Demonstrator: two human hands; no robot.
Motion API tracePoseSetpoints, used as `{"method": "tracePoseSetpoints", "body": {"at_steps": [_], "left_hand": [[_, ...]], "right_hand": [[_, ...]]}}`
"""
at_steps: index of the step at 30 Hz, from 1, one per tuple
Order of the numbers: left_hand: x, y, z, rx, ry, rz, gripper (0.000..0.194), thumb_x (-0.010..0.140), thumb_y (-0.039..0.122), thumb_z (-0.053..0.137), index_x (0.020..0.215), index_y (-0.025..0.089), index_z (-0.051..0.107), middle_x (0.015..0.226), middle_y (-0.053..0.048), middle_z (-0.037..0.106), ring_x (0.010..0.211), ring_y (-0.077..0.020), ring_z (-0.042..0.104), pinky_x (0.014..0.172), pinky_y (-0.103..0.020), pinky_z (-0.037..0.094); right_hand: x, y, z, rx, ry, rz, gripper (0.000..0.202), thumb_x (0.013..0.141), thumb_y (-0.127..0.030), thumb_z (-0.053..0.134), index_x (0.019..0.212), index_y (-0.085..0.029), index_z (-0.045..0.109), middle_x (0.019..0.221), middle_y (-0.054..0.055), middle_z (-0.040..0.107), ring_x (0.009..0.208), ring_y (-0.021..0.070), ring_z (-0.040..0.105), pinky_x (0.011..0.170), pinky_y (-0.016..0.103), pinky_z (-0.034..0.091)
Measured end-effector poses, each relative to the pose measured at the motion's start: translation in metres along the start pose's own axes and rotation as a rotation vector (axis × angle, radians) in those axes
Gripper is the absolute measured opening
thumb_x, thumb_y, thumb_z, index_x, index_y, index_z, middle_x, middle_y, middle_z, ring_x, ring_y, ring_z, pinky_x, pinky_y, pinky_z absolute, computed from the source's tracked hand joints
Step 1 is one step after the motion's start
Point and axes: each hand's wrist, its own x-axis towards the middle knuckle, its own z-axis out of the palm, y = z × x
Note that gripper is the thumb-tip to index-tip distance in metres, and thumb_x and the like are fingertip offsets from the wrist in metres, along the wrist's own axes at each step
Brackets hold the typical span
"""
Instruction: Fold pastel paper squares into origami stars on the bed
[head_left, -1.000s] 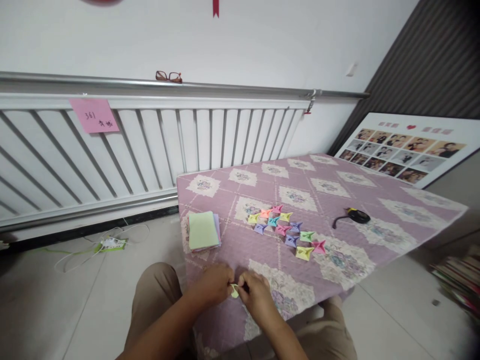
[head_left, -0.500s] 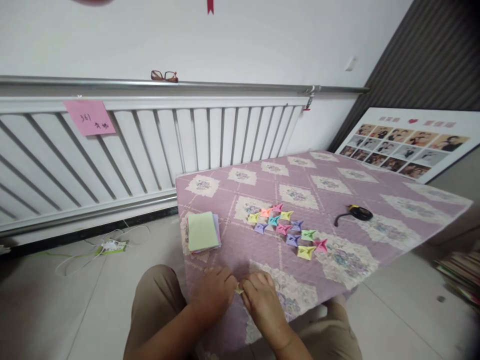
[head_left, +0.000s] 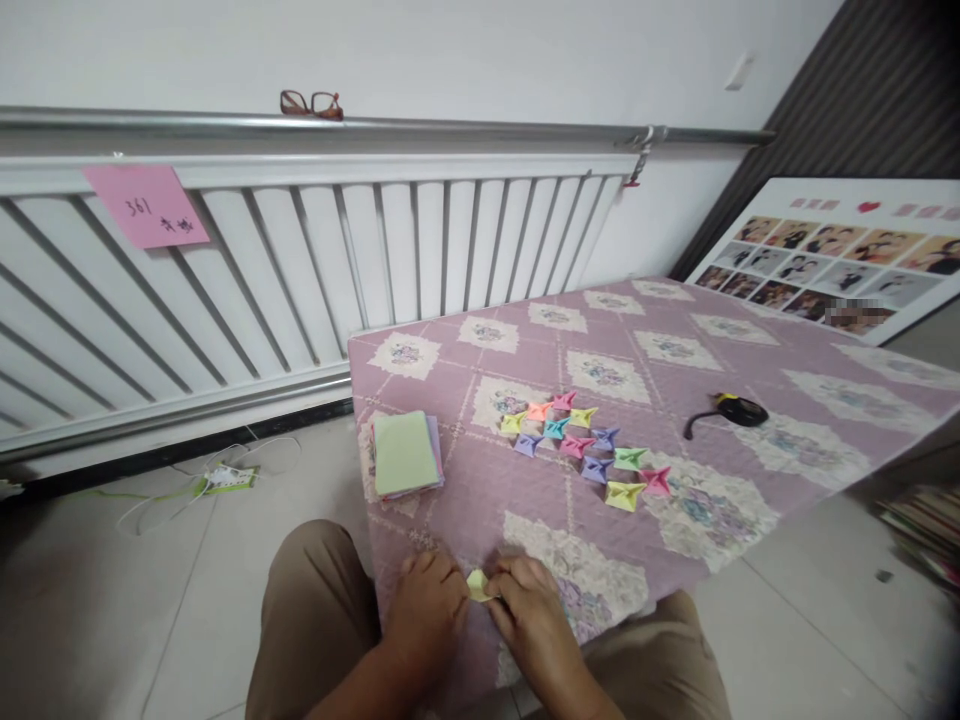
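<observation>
Between my hands, close to the table's near edge, is a small folded piece of pale yellow paper (head_left: 478, 586). My left hand (head_left: 429, 605) has its fingers curled and grips the paper's left side. From the other side my right hand (head_left: 527, 602) pinches it between thumb and fingers. Both hands rest low over the cloth, and the fingers hide part of the folds. Beyond them lies a cluster of small folded paper shapes (head_left: 577, 446) in pink, yellow, purple, green, blue and orange. To the left sits a stack of square paper (head_left: 405, 453) with a light green sheet on top.
The table (head_left: 480, 510) wears a purple patterned cloth. A black object with a strap (head_left: 741, 410) lies on its right. Behind stand a white radiator (head_left: 390, 250) and a pipe holding glasses (head_left: 311, 104). A photo board (head_left: 832, 260) leans at right; a power strip (head_left: 229, 479) lies on the floor.
More of the yellow paper shows between my hands, which are slightly farther apart at the fingertips. The camera view has tilted downward a little. The paper shapes and stack stay in place.
</observation>
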Motion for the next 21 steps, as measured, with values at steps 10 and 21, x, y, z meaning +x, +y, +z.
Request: {"method": "tracePoseSetpoints", "body": {"at_steps": [10,21], "left_hand": [[0.002,0.003,-0.003,-0.13,0.08,-0.12,0.011,0.087,0.019,0.056,0.08,0.023,0.062,0.091,0.0,0.062,0.091,-0.021,0.051,0.084,-0.039,0.03],[0.01,0.003,-0.001,-0.033,0.063,-0.144,0.012,0.087,0.022,0.057,0.077,0.022,0.062,0.086,0.0,0.062,0.087,-0.022,0.051,0.081,-0.039,0.031]], "right_hand": [[0.0,-0.002,-0.004,-0.109,0.014,0.018,0.006,0.084,-0.02,0.06,0.08,-0.025,0.059,0.095,0.002,0.062,0.099,0.0246,0.056,0.085,0.039,0.042],[0.002,-0.006,0.002,-0.16,0.089,0.068,0.018,0.091,-0.029,0.05,0.076,-0.025,0.057,0.095,0.004,0.061,0.098,0.025,0.054,0.085,0.041,0.038]]}}
